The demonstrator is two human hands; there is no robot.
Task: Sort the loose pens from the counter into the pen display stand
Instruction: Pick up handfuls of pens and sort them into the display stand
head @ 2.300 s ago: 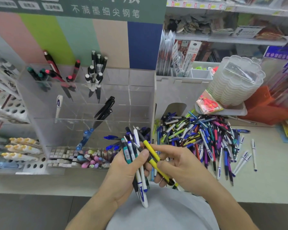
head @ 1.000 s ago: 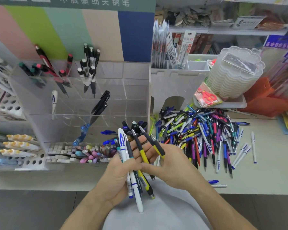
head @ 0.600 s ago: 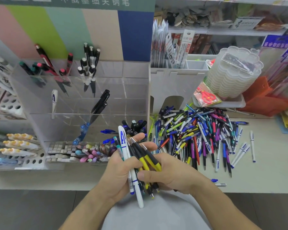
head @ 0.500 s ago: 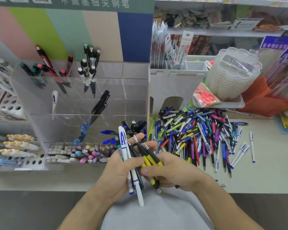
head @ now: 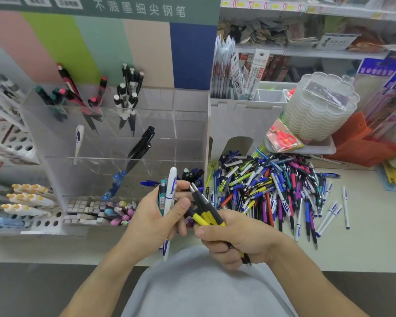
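Note:
My left hand grips a white pen with blue print and a teal pen beside it, both pointing up. My right hand holds a bunch of yellow-and-black pens, their silver tips slanting up to the left between the two hands. A big heap of loose coloured pens lies on the counter to the right. The clear acrylic pen display stand rises at the back left, with a few black, red and white pens in its compartments.
A white divider box stands right of the stand. A stack of clear scalloped trays sits at the back right, with red scissors in a packet in front. Erasers and marker racks fill the left. Stray white pens lie on the counter.
The yellow-and-black pens have passed from the left hand's bundle into my right hand, which now grips them as a separate bunch. The left hand keeps the white and teal pens.

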